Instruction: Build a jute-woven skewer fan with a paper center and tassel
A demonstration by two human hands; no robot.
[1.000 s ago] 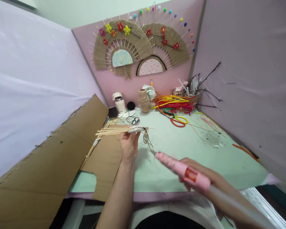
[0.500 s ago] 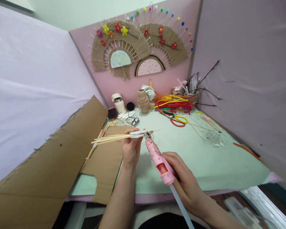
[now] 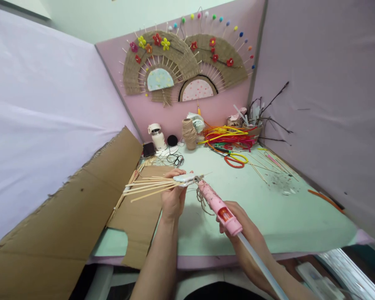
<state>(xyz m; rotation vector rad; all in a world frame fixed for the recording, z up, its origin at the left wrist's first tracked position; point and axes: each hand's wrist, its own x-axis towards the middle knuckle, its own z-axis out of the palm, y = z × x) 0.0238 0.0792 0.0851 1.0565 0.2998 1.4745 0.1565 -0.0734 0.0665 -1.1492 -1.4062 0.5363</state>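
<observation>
My left hand (image 3: pixel 174 203) is closed on a small fan (image 3: pixel 150 187) of pale wooden sticks, which spread out to the left. A light blue fabric piece (image 3: pixel 183 178) covers the end where the sticks meet, seen nearly edge-on. Brown twine (image 3: pixel 201 201) dangles in loops from that end. My right hand (image 3: pixel 245 233) grips a pink hot glue gun (image 3: pixel 217 203), its nozzle at the twine end of the fan. Whether the nozzle touches is too small to tell. A long translucent glue stick (image 3: pixel 260 263) sticks out of the gun's back.
Cardboard sheets (image 3: pixel 137 216) lie on the left. At the back stand a twine spool (image 3: pixel 189 134), a white bottle (image 3: pixel 158 139) and a pile of coloured pipe cleaners (image 3: pixel 228 136). Scissors (image 3: pixel 236 161) and loose sticks (image 3: pixel 258 173) lie right. Two finished fans (image 3: pixel 162 46) hang on the back panel.
The fan has turned in my left hand, so its sticks show more spread. The glue gun has shifted right and tilted flatter. More of the twine loops show below.
</observation>
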